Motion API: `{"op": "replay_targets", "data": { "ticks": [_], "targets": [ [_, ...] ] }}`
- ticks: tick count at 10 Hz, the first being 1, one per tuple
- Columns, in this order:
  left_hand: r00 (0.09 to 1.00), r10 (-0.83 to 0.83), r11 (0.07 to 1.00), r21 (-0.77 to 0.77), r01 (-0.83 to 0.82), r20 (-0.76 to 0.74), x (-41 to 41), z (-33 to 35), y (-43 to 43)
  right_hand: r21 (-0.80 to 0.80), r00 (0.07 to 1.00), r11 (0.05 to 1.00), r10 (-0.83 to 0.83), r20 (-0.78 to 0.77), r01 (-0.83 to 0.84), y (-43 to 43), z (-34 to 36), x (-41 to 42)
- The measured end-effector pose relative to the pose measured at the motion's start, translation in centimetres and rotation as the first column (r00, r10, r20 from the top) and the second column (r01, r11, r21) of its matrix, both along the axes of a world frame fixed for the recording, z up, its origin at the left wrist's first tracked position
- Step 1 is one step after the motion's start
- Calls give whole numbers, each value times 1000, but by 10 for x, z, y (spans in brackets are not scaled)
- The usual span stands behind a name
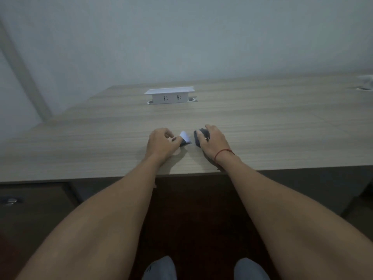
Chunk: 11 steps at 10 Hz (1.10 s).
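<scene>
Near the front edge of the wooden table (262, 122), the left hand (161, 144) pinches a small white and dark thing (185, 139). Just beside it, the right hand (212, 141) curls over a dark object (198, 136). Far back stands a white socket box (169, 95).

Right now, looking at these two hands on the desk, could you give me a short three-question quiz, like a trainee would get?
1. True or false: the left hand pinches a small white-and-dark piece.
2. What does the right hand grip? A) a cup B) a small dark object C) a pen
3. What white thing stands further back on the wooden desk?

Key: 1 true; 2 B; 3 the socket box.
</scene>
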<state>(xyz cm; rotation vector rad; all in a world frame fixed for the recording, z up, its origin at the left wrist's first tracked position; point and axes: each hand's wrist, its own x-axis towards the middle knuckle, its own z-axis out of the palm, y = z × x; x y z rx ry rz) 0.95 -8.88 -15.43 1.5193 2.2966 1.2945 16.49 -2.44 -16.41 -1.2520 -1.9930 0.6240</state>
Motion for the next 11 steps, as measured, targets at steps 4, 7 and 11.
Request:
{"op": "replay_targets", "data": {
  "ticks": [4, 7, 11],
  "targets": [
    [978, 96, 991, -72, -111, -187, 5, -6, 44, 117, 993, 988, -107, 53, 101, 42, -3, -5],
    [947, 89, 994, -36, -105, -308, 4, -12, 94, 95, 989, 986, -140, 43, 135, 86, -6, -12],
    [961, 68, 996, -40, -82, -268, 9, -10, 74, 26, 974, 975, -222, 34, 221, 69, -9, 0]
  ]
}}
